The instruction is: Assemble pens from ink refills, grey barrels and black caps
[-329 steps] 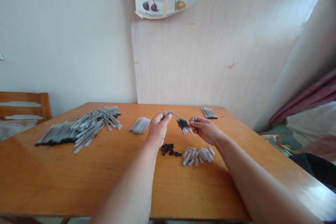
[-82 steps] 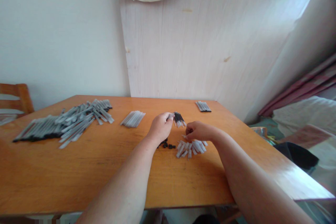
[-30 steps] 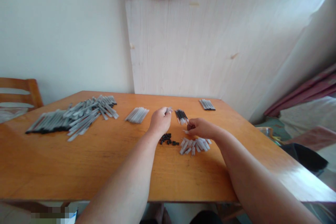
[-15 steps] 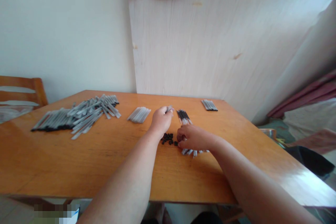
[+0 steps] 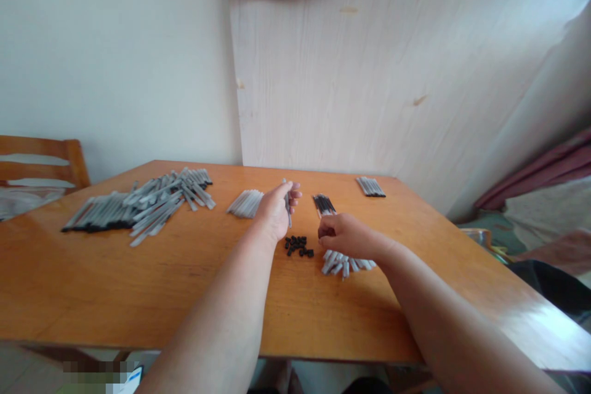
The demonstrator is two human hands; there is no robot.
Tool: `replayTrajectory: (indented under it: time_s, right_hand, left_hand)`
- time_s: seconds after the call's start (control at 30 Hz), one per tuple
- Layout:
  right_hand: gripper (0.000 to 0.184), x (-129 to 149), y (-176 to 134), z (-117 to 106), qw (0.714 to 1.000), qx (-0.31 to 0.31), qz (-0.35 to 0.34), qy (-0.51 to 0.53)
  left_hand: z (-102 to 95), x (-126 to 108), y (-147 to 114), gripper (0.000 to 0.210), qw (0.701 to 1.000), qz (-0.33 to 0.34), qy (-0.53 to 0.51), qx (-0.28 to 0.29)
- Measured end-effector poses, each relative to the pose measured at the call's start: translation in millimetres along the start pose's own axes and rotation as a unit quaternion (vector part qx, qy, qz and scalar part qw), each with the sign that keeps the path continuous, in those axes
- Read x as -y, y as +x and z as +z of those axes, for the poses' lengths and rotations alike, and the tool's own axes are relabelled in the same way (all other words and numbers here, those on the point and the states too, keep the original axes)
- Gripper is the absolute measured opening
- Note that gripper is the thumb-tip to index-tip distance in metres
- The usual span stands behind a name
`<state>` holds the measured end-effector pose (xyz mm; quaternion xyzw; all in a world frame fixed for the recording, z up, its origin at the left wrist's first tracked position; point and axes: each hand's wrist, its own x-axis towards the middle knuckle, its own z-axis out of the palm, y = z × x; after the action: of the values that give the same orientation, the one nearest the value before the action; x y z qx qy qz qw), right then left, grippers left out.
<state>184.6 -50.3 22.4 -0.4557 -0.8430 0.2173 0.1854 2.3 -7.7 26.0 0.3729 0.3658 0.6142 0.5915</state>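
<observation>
My left hand point(image 5: 275, 210) is closed around a slim greyish pen barrel point(image 5: 287, 208), held nearly upright above the table. To its right, my right hand point(image 5: 345, 237) has its fingers curled in a pinch; whatever lies between the fingertips is hidden. A cluster of small black caps point(image 5: 296, 245) lies on the wood between and below the hands. Loose translucent tubes point(image 5: 344, 265) are spread under my right wrist. Just beyond my right hand sits a row of thin rods with black upper parts point(image 5: 324, 203), partly covered by that hand.
On the wooden table point(image 5: 207, 295), a large heap of translucent tubes point(image 5: 159, 197) with black-ended ones lies at left. A neat row of clear tubes point(image 5: 244, 204) rests behind my left hand. Another black-ended row point(image 5: 370, 187) is at the back right. A chair point(image 5: 44, 157) stands left.
My right hand has lifted slightly away from the black caps. My left hand has turned and come a little nearer, so the barrel in it shows upright.
</observation>
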Motion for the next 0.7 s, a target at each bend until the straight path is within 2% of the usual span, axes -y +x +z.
replayTrajectory:
  time_s: [0.13, 0.33, 0.5, 0.7]
  right_hand:
    - [0.005, -5.1, 0.9, -5.5, 0.997, -0.061, 0.010, 0.043]
    - [0.013, -16.4, 6.6, -7.8, 0.978, -0.149, 0.026, 0.145]
    - [0.020, -16.0, 8.0, -14.7, 0.956, -0.194, 0.039, 0.216]
    - [0.022, -6.4, 4.5, -22.9, 0.920, -0.263, 0.050, 0.287]
  left_hand:
    - [0.1, -3.5, -1.2, 0.029, 0.999, -0.022, -0.042, 0.009]
    - [2.8, -1.5, -2.1, 0.033, 0.999, -0.027, -0.032, 0.022]
    - [8.5, 9.7, -6.2, 0.024, 0.996, 0.023, 0.059, 0.058]
    - [17.7, 15.5, -18.8, 0.022, 0.965, 0.079, 0.206, 0.141]
